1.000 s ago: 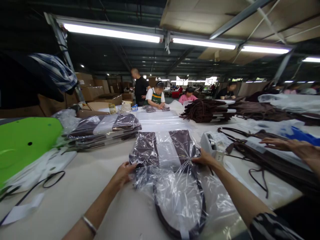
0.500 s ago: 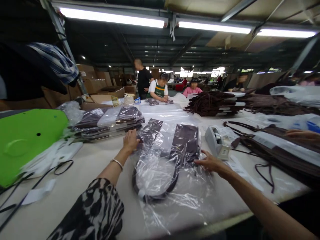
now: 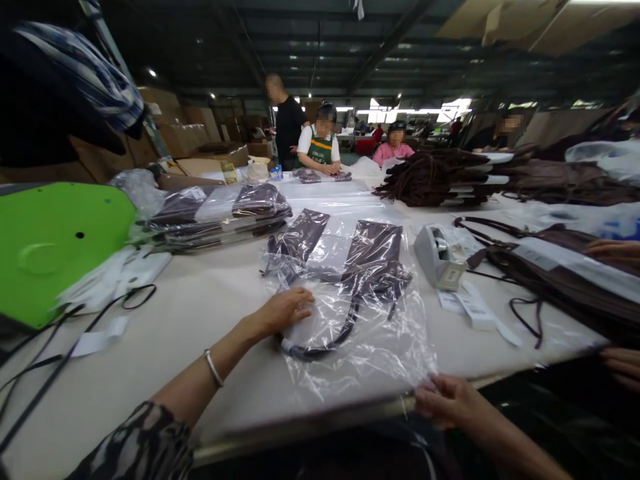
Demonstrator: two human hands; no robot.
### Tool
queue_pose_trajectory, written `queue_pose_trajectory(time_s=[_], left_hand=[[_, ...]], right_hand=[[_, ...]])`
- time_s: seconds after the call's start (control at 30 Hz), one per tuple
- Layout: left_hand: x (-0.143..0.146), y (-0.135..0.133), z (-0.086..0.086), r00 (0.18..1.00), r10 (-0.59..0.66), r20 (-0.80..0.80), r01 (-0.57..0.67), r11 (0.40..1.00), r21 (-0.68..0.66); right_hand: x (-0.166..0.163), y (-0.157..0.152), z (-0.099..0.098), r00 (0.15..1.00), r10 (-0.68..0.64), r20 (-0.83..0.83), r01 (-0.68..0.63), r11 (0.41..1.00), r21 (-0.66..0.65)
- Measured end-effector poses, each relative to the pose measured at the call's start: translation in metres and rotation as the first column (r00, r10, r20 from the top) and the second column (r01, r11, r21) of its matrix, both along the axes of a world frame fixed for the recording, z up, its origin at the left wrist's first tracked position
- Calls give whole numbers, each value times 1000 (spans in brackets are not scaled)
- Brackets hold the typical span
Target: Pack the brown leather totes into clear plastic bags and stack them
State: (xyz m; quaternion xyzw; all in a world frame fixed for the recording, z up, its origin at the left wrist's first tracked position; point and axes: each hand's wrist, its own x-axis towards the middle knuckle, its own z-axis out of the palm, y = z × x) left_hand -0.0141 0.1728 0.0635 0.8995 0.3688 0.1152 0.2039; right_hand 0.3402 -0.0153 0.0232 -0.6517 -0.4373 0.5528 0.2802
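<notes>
The left hand has moved from the folded dark-brown bag's left side to its looped dark strap; fingers half-bent over the clear plastic sleeve, grip cannot be told. The bag lies inside the sleeve on the off-white table, near the front edge. The right hand has shifted to that edge, pinching the sleeve's near right corner. Handling has apparently passed from bag to sleeve.
</notes>
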Motion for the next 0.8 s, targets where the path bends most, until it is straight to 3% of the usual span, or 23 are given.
queue_pose_trajectory(time_s=[0.1, 0.23, 0.37, 0.43, 0.53, 0.6, 0.67, 0.8], left_hand=[[8, -12, 5, 998, -63, 27, 62, 997, 36], [10, -26, -2, 994, -109, -17, 110, 994, 14], [4, -38, 4, 970, -49, 239, 72, 994, -86], [-2, -51, 15, 921, -5, 390, 84, 979, -186], [-12, -77, 26, 916, -6, 401, 133, 947, -291], [-18, -97, 22, 944, -40, 327, 119, 966, -228], [-22, -113, 8, 970, -47, 238, 64, 996, -61], [-18, -128, -24, 983, 72, 168, -113, 963, 246]], right_hand=[[-5, -4, 8, 999, 23, 43, -27, 995, 97], [-11, -7, 44, 989, -133, 60, 123, 981, 149], [-28, 8, 94, 960, -248, 129, 181, 903, 389], [-37, 30, 114, 974, -211, 80, 154, 881, 448], [-46, 71, 134, 994, -69, -81, 97, 901, 423], [-51, 96, 143, 980, 55, -191, 17, 934, 357], [-56, 114, 149, 955, 177, -240, -90, 939, 332], [-61, 134, 152, 953, 285, -105, -227, 897, 379]])
